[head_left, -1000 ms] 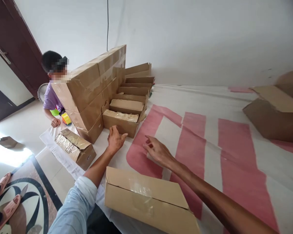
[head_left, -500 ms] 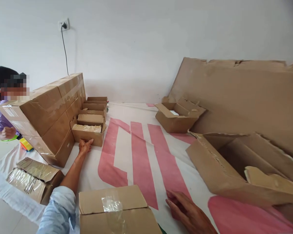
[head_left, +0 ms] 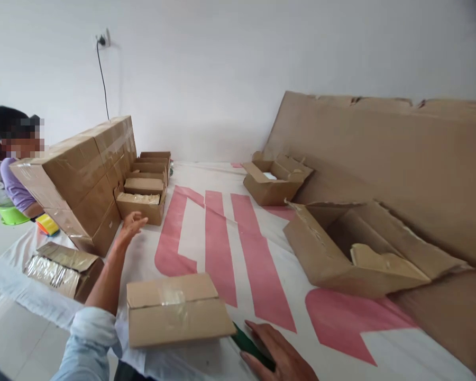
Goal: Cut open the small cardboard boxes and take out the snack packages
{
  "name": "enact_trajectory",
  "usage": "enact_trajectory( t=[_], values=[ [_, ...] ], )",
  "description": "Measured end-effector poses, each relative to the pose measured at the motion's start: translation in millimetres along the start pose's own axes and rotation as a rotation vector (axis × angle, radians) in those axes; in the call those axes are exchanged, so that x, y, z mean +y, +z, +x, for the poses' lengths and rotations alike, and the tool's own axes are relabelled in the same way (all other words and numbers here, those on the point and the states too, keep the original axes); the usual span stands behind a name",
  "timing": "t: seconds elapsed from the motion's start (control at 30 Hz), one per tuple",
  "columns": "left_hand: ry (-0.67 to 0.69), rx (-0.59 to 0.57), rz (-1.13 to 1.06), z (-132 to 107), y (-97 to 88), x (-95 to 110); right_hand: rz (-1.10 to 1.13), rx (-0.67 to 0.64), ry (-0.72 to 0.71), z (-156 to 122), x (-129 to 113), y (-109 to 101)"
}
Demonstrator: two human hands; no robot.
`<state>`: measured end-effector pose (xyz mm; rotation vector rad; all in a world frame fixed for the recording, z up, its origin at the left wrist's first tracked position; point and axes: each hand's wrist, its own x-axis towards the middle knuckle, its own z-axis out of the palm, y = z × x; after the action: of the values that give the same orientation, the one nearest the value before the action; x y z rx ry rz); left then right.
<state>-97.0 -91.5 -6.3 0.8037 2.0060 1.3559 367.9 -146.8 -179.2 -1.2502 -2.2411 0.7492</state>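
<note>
My left hand [head_left: 134,225] is open, fingers loosely apart, just in front of the nearest small open carton [head_left: 145,212] in a row; a clear-wrapped item [head_left: 138,198] shows inside it. Low in the view, my right hand [head_left: 281,352] has its thumb and fingers apart on either side of a dark green strip [head_left: 248,341]. I cannot tell whether that strip is an object or part of the cloth. Between my arms sits a closed cardboard box [head_left: 178,323] with clear tape across its top seam. The right hand is beside that box's right corner.
Stacked taped cartons [head_left: 79,185] stand left, with a plastic-wrapped box [head_left: 59,272] before them. Open boxes [head_left: 275,190] and a larger open carton [head_left: 333,264] stand right, by a big cardboard sheet [head_left: 360,153]. A person [head_left: 16,182] is at far left. Pink-printed cloth [head_left: 190,227] lies underneath.
My left hand has come away from the small carton's front, and its fingers have loosened. My right hand has moved closer to the taped box and the green strip. The view has shifted slightly.
</note>
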Motion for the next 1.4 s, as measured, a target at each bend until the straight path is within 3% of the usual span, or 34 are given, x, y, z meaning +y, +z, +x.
enact_trajectory(
  t=[0.1,0.17,0.2,0.3,0.37,0.47,0.53,0.63,0.77,0.87,0.97,1.23,1.4],
  values=[
    [0.152,-0.087,-0.014,-70.7,-38.4,6.5,-0.029,-0.018,-0.087,-8.7,-16.0,-2.7],
    [0.435,-0.157,0.071,-123.5,-64.0,6.4,-0.055,0.003,-0.12,-11.0,-23.6,-3.4],
    [0.481,-0.193,0.121,-148.8,-74.0,4.2,-0.067,0.016,-0.13,-11.8,-26.6,-2.9],
    [0.472,-0.241,0.244,-207.8,-87.0,-12.1,-0.052,0.05,-0.118,-12.9,-33.0,-1.2],
    [0.444,-0.262,0.291,-228.2,-83.1,-28.3,0.026,0.09,-0.031,-10.7,-35.9,-4.5],
    [0.448,-0.243,0.316,-236.9,-69.9,-50.1,0.207,0.146,0.203,-0.2,-42.0,-24.9],
    [0.441,-0.208,0.309,-236.2,-62.4,-59.4,0.35,0.157,0.274,11.5,-52.3,-48.4],
    [0.396,-0.194,0.274,-234.7,-57.6,-66.7,0.526,0.094,0.176,33.2,-84.1,-86.2],
    [0.339,-0.208,0.21,-235.8,-58.2,-72.7,0.456,-0.209,-0.017,64.5,-144.2,-117.1],
    [0.304,-0.224,0.16,-237.1,-58.2,-78.8,0.351,-0.393,-0.187,84.9,-177.7,-123.0],
    [0.281,-0.243,0.131,-237.3,-57.2,-84.9,0.294,-0.471,-0.269,98.9,-192.6,-122.4],
    [0.273,-0.246,0.114,-235.9,-55.2,-87.3,0.18,-0.537,-0.311,107.3,-201.8,-123.1],
    [0.272,-0.236,0.115,-237.5,-55.0,-84.1,0.157,-0.514,-0.323,107.5,-205.7,-123.5]
  ],
)
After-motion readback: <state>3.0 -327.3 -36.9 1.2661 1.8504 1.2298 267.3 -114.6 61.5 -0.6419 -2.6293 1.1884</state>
